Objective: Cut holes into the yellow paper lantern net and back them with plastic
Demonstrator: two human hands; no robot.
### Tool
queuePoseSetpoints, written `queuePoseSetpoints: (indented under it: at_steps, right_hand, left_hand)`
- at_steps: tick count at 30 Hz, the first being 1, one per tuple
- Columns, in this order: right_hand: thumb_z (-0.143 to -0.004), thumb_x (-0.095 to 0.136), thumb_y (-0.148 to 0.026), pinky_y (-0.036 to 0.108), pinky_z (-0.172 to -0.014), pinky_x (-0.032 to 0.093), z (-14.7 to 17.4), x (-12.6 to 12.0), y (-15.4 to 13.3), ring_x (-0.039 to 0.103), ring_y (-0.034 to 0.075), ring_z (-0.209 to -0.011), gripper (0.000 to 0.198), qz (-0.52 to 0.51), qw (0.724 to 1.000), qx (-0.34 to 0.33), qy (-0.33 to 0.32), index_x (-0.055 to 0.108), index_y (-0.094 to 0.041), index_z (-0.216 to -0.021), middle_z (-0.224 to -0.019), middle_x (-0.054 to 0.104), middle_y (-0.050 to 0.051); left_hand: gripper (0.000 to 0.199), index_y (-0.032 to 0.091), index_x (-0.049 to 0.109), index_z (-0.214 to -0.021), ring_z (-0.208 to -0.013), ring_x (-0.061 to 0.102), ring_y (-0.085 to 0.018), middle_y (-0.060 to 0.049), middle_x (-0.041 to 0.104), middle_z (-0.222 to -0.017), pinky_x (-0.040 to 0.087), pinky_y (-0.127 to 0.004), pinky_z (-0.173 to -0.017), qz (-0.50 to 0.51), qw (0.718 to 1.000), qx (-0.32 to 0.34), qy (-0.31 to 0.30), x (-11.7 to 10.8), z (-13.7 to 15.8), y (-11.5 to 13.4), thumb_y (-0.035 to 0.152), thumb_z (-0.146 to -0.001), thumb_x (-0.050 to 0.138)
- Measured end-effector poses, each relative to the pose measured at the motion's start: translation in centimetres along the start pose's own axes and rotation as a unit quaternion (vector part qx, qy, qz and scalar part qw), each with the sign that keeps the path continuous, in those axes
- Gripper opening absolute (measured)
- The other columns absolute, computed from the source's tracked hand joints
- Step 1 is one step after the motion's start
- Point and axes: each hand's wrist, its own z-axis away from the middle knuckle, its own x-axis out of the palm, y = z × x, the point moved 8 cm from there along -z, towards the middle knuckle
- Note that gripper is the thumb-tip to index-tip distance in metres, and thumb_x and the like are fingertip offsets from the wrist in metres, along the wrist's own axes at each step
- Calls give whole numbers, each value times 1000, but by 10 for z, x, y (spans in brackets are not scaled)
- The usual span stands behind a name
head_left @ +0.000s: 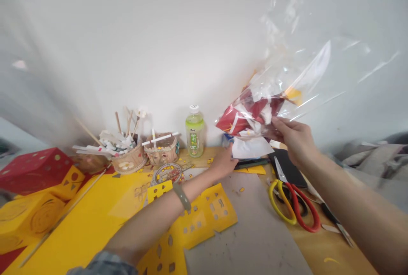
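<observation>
My right hand (295, 137) is closed on a clear plastic bag (280, 79), lifted above the back of the table. Inside the bag show red, white and yellow paper scraps. Below it, my left hand (223, 162) reaches to the left edge of a piece of white paper (250, 147); its fingertips are blurred and partly hidden, so I cannot tell whether they grip anything. Something blue (227, 140) lies right by those fingers. Under my left forearm is a yellow sheet with cut-out shapes (207, 211), partly on a grey board (245, 224).
Scissors with red handles (302, 207) and a yellow-handled pair (282, 202) lie at right, near a black flat item (290, 166). A green drink bottle (194, 132) stands against the wall, beside decorated baskets (162, 149). Red (35, 168) and yellow boxes (30, 219) sit at left.
</observation>
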Motion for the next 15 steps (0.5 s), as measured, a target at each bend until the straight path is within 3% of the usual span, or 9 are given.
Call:
queuePoseSetpoints:
  at_steps: [4,7,9,11,15]
  right_hand:
    - [-80,57,-19,22,-62,57,6,36,28,65,10,-60,9,-6,999,8,-40,63,-13,-81,-66,66,-1]
    - [-85,53,-25,27,-69,57,13,66,52,66,13,-69,15,20,997,3,-79,61,-12,-85,-70,66,1]
    - [-89,48,-28,28,-71,56,19,81,65,66,14,-74,21,61,993,-10,-101,60,-11,-89,-77,66,2]
    - [-91,47,-31,30,-72,55,23,88,77,64,14,-79,24,123,985,-27,-118,59,-11,-96,-87,65,4]
    - [-89,52,-32,35,-75,51,26,87,87,60,16,-89,29,286,946,-75,-133,55,-13,-111,-107,59,7]
  left_hand:
    - [34,16,63,-107,-132,30,-25,-11,56,-125,24,-43,-108,-134,988,69,-25,-31,22,-15,2,-79,49]
    - [29,12,67,-92,-134,26,-27,-15,58,-120,23,-44,-108,-197,976,86,-29,-49,27,-31,-5,-75,51]
    - [25,13,66,-95,-129,34,-27,-15,58,-119,30,-44,-104,-207,975,81,-18,-55,26,-40,-1,-77,54]
    - [21,15,60,-105,-116,48,-25,-12,56,-119,41,-43,-95,-191,979,69,1,-57,25,-47,14,-84,56]
    - [34,15,52,-116,-94,58,-19,-9,54,-116,50,-39,-82,-109,992,22,66,-70,29,-61,35,-89,49]
